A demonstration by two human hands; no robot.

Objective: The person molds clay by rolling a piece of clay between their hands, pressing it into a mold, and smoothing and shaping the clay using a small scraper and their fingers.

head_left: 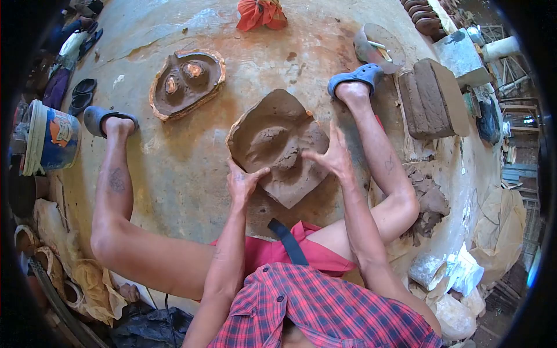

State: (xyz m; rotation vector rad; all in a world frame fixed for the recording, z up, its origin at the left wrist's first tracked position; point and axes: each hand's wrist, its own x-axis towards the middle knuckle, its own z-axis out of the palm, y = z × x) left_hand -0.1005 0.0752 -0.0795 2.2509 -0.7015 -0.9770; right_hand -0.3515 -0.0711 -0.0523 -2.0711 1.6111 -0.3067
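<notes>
On the floor between my legs lies a face-shaped mold with a slab of brown clay pressed into it. The clay sinks into hollows and its edges stick out past the orange rim, with a pointed flap toward me. My left hand grips the near left edge, thumb on the clay and fingers along the outer side. At the right side, my right hand has its fingers stretched up and apart, thumb reaching over the clay; whether the thumb touches is unclear. Farther left sits a second clay-lined mold with two round openings.
A large block of clay stands at the right, with loose clay scraps nearer me. Beyond my right foot is a shallow round dish with tools. An orange-red cloth lies ahead; a blue-and-white bucket stands left.
</notes>
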